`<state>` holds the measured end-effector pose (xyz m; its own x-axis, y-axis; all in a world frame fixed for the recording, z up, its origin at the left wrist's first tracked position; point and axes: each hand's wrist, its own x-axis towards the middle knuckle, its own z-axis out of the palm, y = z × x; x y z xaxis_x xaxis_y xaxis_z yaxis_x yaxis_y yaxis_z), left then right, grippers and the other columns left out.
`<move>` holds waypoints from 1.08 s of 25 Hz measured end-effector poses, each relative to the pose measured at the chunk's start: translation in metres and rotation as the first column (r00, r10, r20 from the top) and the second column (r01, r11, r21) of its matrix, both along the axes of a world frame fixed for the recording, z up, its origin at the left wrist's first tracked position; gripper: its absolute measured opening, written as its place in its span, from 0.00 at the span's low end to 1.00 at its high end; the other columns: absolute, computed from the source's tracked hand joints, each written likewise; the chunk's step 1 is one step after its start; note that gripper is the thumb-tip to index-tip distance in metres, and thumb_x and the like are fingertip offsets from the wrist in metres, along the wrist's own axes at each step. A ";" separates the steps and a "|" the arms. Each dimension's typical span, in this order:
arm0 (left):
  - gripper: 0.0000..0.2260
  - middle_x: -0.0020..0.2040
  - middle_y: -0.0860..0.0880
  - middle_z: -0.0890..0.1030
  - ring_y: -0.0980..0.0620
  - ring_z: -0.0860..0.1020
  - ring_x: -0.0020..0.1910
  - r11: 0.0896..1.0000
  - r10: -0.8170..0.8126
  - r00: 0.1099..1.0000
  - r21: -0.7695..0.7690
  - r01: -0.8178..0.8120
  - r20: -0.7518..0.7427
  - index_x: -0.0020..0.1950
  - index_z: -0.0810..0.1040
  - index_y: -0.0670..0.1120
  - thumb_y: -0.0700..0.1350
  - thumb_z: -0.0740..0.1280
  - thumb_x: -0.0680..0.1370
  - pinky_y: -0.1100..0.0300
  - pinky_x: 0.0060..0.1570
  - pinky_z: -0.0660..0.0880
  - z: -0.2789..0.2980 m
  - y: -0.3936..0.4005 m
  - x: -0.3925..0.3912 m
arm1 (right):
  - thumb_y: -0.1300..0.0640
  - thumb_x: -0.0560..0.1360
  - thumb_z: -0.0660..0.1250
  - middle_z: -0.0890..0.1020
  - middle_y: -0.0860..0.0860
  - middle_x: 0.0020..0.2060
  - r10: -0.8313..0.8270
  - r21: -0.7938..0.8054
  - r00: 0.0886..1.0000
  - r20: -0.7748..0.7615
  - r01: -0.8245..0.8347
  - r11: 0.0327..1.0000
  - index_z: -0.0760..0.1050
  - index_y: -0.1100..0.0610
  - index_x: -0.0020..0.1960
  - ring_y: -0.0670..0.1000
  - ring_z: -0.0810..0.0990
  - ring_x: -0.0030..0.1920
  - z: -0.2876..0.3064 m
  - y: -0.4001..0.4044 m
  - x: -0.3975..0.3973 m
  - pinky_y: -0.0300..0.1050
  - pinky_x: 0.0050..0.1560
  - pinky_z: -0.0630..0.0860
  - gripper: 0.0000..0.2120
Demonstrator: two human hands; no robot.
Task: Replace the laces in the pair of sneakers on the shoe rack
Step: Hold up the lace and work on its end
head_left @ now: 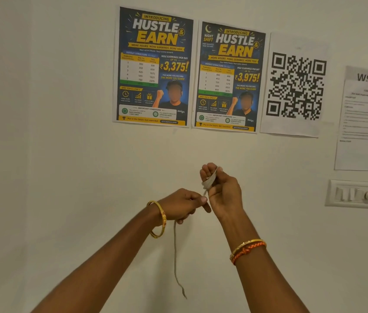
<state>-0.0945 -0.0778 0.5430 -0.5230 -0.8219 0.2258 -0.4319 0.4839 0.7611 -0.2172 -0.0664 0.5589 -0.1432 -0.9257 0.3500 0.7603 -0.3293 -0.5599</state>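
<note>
Your left hand (181,205) is raised before a pale wall (65,154), its grip curled around a grey lace (175,249), whose free end hangs down between your forearms. A gold bangle (159,219) circles that wrist. Just to the right and slightly higher, your right hand (220,190) has its grip clamped on the lace's coiled upper part, loops wound over the fingers (205,172). Gold and orange bracelets (247,249) sit on that forearm. Above hang two posters (156,66), then a QR sheet (296,86), a notice (363,123) and a switch plate (358,194).
</note>
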 end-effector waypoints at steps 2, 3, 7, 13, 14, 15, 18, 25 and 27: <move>0.15 0.34 0.42 0.71 0.53 0.65 0.24 0.991 0.028 0.996 -0.129 -0.017 0.086 0.50 0.82 0.44 0.51 0.60 0.80 0.68 0.27 0.66 0.009 0.004 -0.001 | 0.63 0.81 0.55 0.81 0.59 0.41 -0.163 0.000 0.979 -0.122 0.164 0.986 0.74 0.67 0.49 0.53 0.82 0.40 -0.004 -0.008 -0.002 0.40 0.40 0.82 0.11; 0.14 0.38 0.44 0.76 0.50 0.68 0.25 0.982 0.049 0.994 -0.189 -0.030 0.096 0.50 0.83 0.43 0.50 0.61 0.80 0.70 0.28 0.66 0.013 0.004 0.000 | 0.63 0.81 0.55 0.81 0.58 0.41 -0.232 0.001 0.942 -0.241 0.239 0.971 0.74 0.67 0.50 0.53 0.82 0.40 -0.008 -0.010 -0.004 0.40 0.40 0.81 0.10; 0.13 0.30 0.56 0.75 0.62 0.73 0.28 0.917 0.180 0.984 -0.361 -0.169 -0.002 0.44 0.83 0.44 0.51 0.65 0.77 0.72 0.29 0.64 0.024 -0.008 0.008 | 0.60 0.81 0.57 0.80 0.56 0.34 -0.270 -0.088 0.618 -0.738 0.308 0.947 0.77 0.64 0.45 0.53 0.81 0.36 -0.024 -0.005 -0.010 0.38 0.35 0.78 0.12; 0.11 0.30 0.50 0.75 0.58 0.67 0.26 0.926 0.179 0.955 -0.288 -0.245 -0.238 0.38 0.81 0.48 0.53 0.67 0.76 0.64 0.30 0.64 0.018 -0.027 0.014 | 0.53 0.82 0.53 0.66 0.49 0.23 -0.082 0.013 0.537 -0.840 0.172 0.985 0.76 0.61 0.39 0.47 0.65 0.23 -0.015 0.007 -0.008 0.39 0.27 0.64 0.20; 0.12 0.32 0.48 0.76 0.57 0.66 0.25 0.934 0.178 0.945 -0.255 -0.251 -0.275 0.38 0.80 0.48 0.54 0.66 0.76 0.63 0.30 0.65 0.015 -0.029 0.015 | 0.54 0.82 0.52 0.64 0.49 0.23 -0.022 0.054 0.609 -0.793 0.106 0.993 0.75 0.61 0.38 0.47 0.62 0.23 -0.013 0.009 -0.009 0.39 0.27 0.61 0.20; 0.13 0.32 0.46 0.75 0.55 0.65 0.26 0.944 0.179 0.934 -0.212 -0.251 -0.308 0.38 0.80 0.48 0.54 0.65 0.77 0.62 0.30 0.65 0.013 -0.029 0.015 | 0.54 0.82 0.52 0.63 0.49 0.22 0.037 0.086 0.683 -0.730 0.037 0.996 0.74 0.61 0.37 0.46 0.61 0.22 -0.010 0.011 -0.010 0.38 0.25 0.59 0.20; 0.16 0.28 0.50 0.65 0.54 0.62 0.26 0.979 0.180 0.923 -0.027 -0.201 -0.341 0.39 0.80 0.47 0.54 0.61 0.79 0.64 0.27 0.66 0.008 -0.026 0.013 | 0.54 0.81 0.52 0.63 0.48 0.22 0.180 0.096 0.858 -0.480 -0.153 0.984 0.73 0.62 0.38 0.44 0.61 0.21 -0.003 0.013 -0.010 0.36 0.21 0.62 0.19; 0.17 0.28 0.51 0.64 0.56 0.63 0.23 1.000 -0.008 1.000 -0.028 0.007 -0.026 0.40 0.79 0.48 0.54 0.57 0.81 0.65 0.25 0.67 0.002 -0.003 -0.006 | 0.59 0.81 0.56 0.80 0.56 0.36 0.029 -0.008 0.999 -0.036 -0.029 1.000 0.75 0.66 0.46 0.50 0.82 0.34 0.004 -0.003 -0.011 0.39 0.35 0.80 0.14; 0.17 0.28 0.52 0.66 0.58 0.64 0.23 0.993 -0.004 0.996 -0.121 0.015 0.093 0.41 0.80 0.47 0.53 0.57 0.81 0.67 0.26 0.65 0.008 0.003 -0.009 | 0.59 0.81 0.56 0.81 0.58 0.38 -0.082 0.027 0.984 -0.160 0.087 0.996 0.76 0.67 0.47 0.51 0.83 0.38 -0.003 -0.009 -0.013 0.40 0.38 0.80 0.14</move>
